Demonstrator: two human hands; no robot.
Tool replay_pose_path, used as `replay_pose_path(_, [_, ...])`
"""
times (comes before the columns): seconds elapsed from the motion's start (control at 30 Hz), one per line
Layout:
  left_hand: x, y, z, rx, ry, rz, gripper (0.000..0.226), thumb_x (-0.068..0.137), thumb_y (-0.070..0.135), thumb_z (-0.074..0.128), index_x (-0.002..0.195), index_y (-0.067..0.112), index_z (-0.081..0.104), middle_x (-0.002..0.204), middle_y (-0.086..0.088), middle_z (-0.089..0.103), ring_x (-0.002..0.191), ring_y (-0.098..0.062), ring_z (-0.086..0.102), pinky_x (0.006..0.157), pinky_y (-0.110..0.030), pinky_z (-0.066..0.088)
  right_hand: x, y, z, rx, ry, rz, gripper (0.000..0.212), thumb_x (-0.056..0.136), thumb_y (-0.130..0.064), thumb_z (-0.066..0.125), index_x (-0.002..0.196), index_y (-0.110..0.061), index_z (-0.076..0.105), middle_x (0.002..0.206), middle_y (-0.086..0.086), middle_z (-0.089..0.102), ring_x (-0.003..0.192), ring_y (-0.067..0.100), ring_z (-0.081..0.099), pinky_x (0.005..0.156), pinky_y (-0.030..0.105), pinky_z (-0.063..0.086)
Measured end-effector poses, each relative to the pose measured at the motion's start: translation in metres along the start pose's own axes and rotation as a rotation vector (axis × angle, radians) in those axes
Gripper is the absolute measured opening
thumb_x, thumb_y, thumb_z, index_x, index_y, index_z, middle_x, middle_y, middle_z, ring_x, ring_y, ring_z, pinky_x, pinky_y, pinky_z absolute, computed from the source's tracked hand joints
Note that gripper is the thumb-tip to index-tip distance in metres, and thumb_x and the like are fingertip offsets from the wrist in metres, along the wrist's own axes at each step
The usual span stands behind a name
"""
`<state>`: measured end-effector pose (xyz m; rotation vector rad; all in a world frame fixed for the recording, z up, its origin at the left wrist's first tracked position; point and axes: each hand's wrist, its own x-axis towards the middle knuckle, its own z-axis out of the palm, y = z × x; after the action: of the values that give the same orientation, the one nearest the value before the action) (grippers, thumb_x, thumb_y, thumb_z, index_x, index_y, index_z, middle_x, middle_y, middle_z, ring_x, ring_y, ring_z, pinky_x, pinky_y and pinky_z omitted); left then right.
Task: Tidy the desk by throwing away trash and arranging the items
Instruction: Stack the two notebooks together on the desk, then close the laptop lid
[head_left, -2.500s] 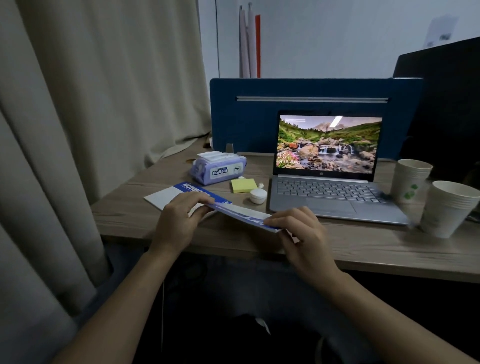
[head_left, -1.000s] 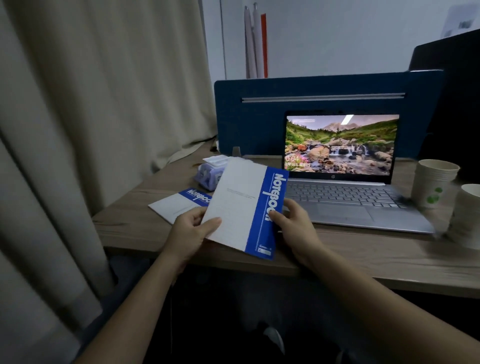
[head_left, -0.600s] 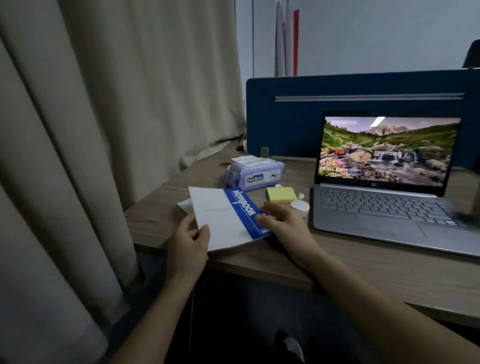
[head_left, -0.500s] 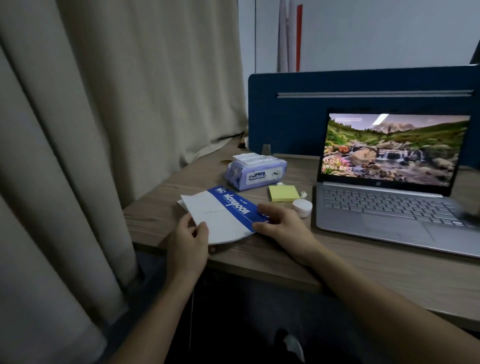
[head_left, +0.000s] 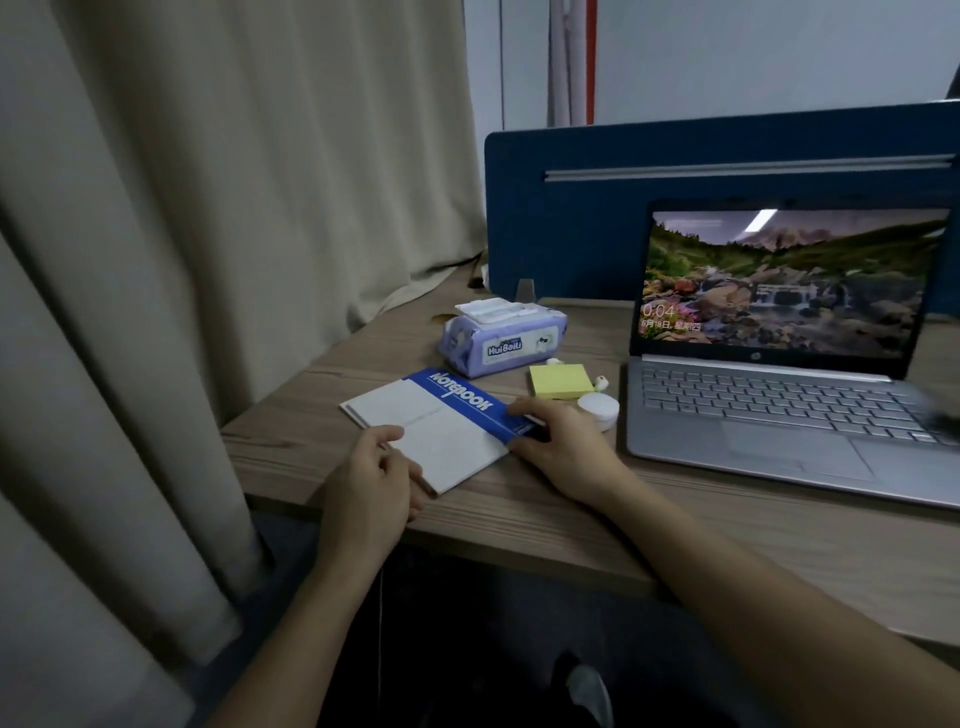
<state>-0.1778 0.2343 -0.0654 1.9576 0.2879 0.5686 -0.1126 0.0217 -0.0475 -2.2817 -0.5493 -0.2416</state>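
a person's two bare forearms reach onto a wooden desk (head_left: 727, 525) from the near edge. a white notebook (head_left: 436, 431) with a blue band along its spine lies flat on the desk between the two hands, angled, with the edge of a second white booklet showing under its far corner. the left hand (head_left: 371, 480) pinches the notebook's near corner, thumb on top of the cover and curled fingers at the edge. the right hand (head_left: 563, 447) grips the blue spine end, fingers laid over the band and thumb tucked against the notebook's side.

just beyond the right hand's fingertips sits a small round white case (head_left: 599, 408), and a little farther a yellow pad of sticky notes (head_left: 560, 380) with a white earbud (head_left: 601, 383) beside it. beyond the notebook, away from both hands, lies a lilac pack of wet wipes (head_left: 501, 340). to the right of the right hand an open silver laptop (head_left: 779, 415) shows a landscape wallpaper. a blue divider panel (head_left: 571, 218) stands behind it. a beige curtain (head_left: 208, 234) hangs left of the left hand.
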Motion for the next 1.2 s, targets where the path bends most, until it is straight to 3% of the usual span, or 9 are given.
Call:
replay_pose_path(0.1, [-0.009, 0.006, 0.005, 0.025, -0.032, 0.095, 0.023, 0.096, 0.016, 0.047, 0.100, 0.035, 0.060, 0.078, 0.003, 0.068, 0.048, -0.008, 0.062, 0.053, -0.037, 0.055, -0.007, -0.001, -0.005, 0.069, 0.030, 0.009, 0.035, 0.092, -0.021, 0.062, 0.127, -0.023, 0.061, 0.133, -0.004, 0.061, 0.123, 0.009, 0.052, 0.099, 0.024, 0.042])
replay_pose_path(0.27, [-0.021, 0.032, 0.035, 0.044, -0.176, 0.282, 0.020, 0.099, 0.022, 0.052, 0.103, 0.040, 0.059, 0.095, 0.011, 0.068, 0.085, -0.007, 0.066, 0.060, -0.011, 0.045, -0.034, 0.014, -0.037, 0.102, 0.159, 0.027, 0.028, 0.093, -0.017, 0.060, 0.120, -0.023, 0.065, 0.127, -0.007, 0.064, 0.114, 0.007, 0.057, 0.092, 0.018, 0.041])
replay_pose_path(0.33, [-0.025, 0.047, 0.057, 0.018, -0.223, 0.362, 0.018, 0.099, 0.021, 0.055, 0.107, 0.036, 0.061, 0.101, 0.013, 0.066, 0.097, 0.001, 0.062, 0.066, -0.004, 0.045, -0.048, 0.029, -0.061, 0.088, 0.222, 0.047, 0.027, 0.091, -0.013, 0.060, 0.115, -0.021, 0.068, 0.122, -0.006, 0.067, 0.111, 0.009, 0.060, 0.094, 0.021, 0.044])
replay_pose_path(0.43, [-0.029, 0.071, 0.096, 0.004, -0.285, 0.503, 0.021, 0.097, 0.014, 0.057, 0.112, 0.028, 0.062, 0.102, 0.012, 0.066, 0.097, 0.013, 0.058, 0.073, 0.000, 0.041, -0.069, 0.056, -0.099, 0.022, 0.266, 0.096, 0.030, 0.090, -0.006, 0.058, 0.115, -0.020, 0.067, 0.123, -0.006, 0.066, 0.118, 0.008, 0.057, 0.102, 0.021, 0.041])
replay_pose_path(0.63, [-0.018, 0.107, 0.170, 0.075, -0.408, 0.650, 0.023, 0.097, 0.016, 0.056, 0.118, 0.023, 0.063, 0.114, 0.007, 0.067, 0.106, -0.009, 0.060, 0.087, -0.025, 0.049, -0.094, 0.105, -0.162, -0.153, 0.308, 0.216, 0.032, 0.092, -0.014, 0.060, 0.123, -0.019, 0.062, 0.129, -0.003, 0.063, 0.123, 0.012, 0.054, 0.098, 0.018, 0.034])
replay_pose_path(0.97, [0.033, 0.121, 0.230, 0.295, -0.537, 0.653, 0.032, 0.097, 0.034, 0.056, 0.129, 0.033, 0.054, 0.135, 0.009, 0.057, 0.122, -0.015, 0.054, 0.096, -0.033, 0.046, -0.054, 0.158, -0.211, -0.398, 0.197, 0.295, 0.052, 0.090, -0.029, 0.067, 0.139, -0.018, 0.050, 0.147, 0.002, 0.047, 0.132, 0.020, 0.045, 0.104, 0.026, 0.035])
replay_pose_path(1.2, [0.056, 0.108, 0.243, 0.304, -0.567, 0.624, 0.040, 0.096, 0.041, 0.057, 0.134, 0.040, 0.048, 0.138, 0.014, 0.052, 0.122, -0.011, 0.053, 0.095, -0.033, 0.047, 0.038, 0.171, -0.244, -0.496, 0.307, 0.208, 0.070, 0.091, -0.032, 0.065, 0.151, -0.018, 0.032, 0.162, 0.004, 0.021, 0.148, 0.027, 0.018, 0.120, 0.043, 0.017])
